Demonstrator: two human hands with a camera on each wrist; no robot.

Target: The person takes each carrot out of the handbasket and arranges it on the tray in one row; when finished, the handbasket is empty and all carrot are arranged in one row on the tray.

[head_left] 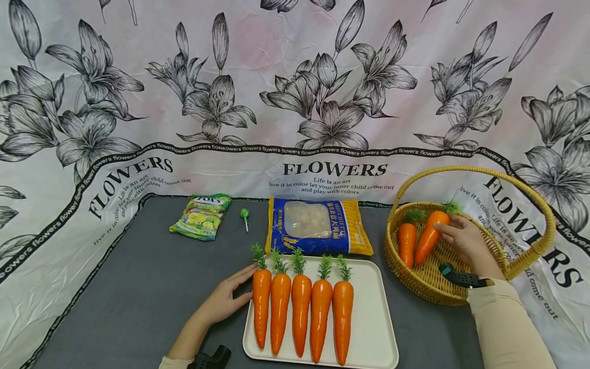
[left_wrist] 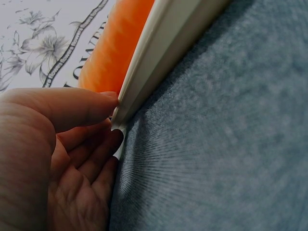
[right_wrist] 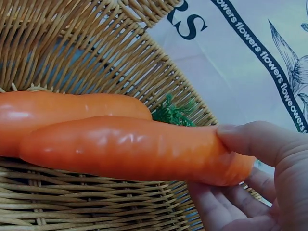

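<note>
My right hand [head_left: 463, 238] grips an orange carrot [head_left: 429, 240] by its thick leafy end inside the wicker basket [head_left: 442, 292]. In the right wrist view, the thumb lies over this carrot [right_wrist: 130, 149] and the fingers are beneath it. A second carrot [head_left: 406, 245] lies close beside it in the basket. My left hand [head_left: 226, 300] rests at the left edge of the white tray [head_left: 373, 307]. Its thumb [left_wrist: 96, 106] touches the tray's rim, with the other fingers extended along the side. Several carrots [head_left: 301, 312] lie side by side on the tray, green tops at the far end.
Behind the tray lies a blue and yellow pasta bag [head_left: 318, 225]. Farther left are a green lollipop [head_left: 245, 215] and a green and yellow snack packet [head_left: 201, 216]. The basket's tall handle [head_left: 475, 170] arches over my right hand. A flower-printed cloth [head_left: 332, 128] hangs behind the grey table [head_left: 129, 287].
</note>
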